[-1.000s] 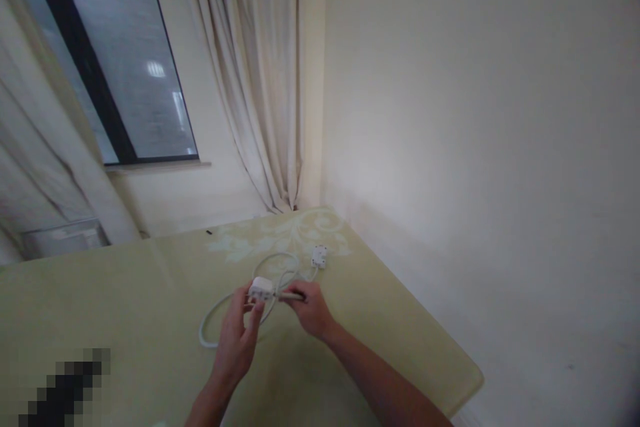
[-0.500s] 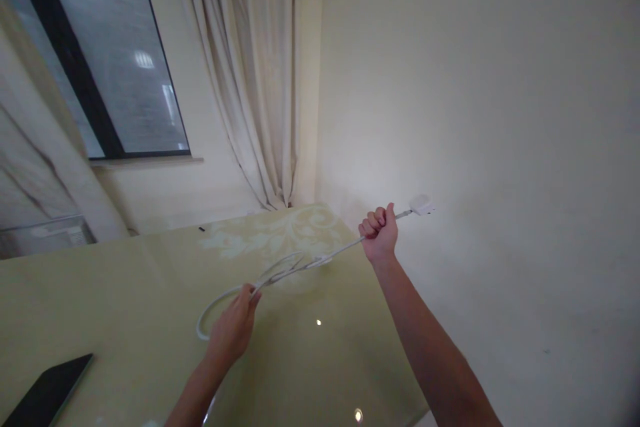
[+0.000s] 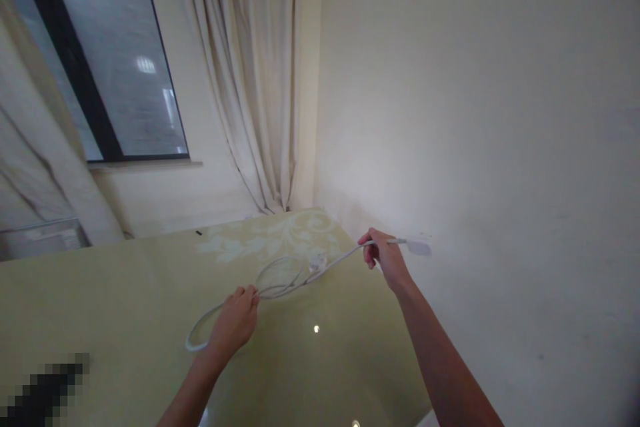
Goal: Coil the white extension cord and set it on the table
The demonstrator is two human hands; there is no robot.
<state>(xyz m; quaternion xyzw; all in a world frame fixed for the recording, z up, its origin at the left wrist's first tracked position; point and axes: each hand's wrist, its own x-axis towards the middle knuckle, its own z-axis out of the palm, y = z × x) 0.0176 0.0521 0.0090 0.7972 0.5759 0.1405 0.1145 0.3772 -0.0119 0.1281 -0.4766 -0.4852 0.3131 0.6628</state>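
Observation:
A white cable (image 3: 334,263) stretches between my two hands above the table. My left hand (image 3: 239,315) is closed round its looped part, and one loop hangs out to the left of the wrist. My right hand (image 3: 386,257) grips the cable close to one end, with the fingers curled and the thumb side up. Past that hand a flat white connector (image 3: 419,248) sticks out to the right, in front of the wall. A second white plug-like piece (image 3: 318,263) shows behind the cable, partly covered by it; its exact shape is unclear.
The glossy yellow-green table (image 3: 125,307) has a pale floral pattern at its far corner. A small dark object (image 3: 199,233) lies near the far edge. A dark, pixelated thing (image 3: 45,390) is at the lower left. The wall (image 3: 500,147) borders the right side; curtains (image 3: 250,80) hang behind.
My right hand has dropped a little and turned from a raised-thumb fist to a lower grip. The connector has moved down with it. The loops near my left hand have spread slightly.

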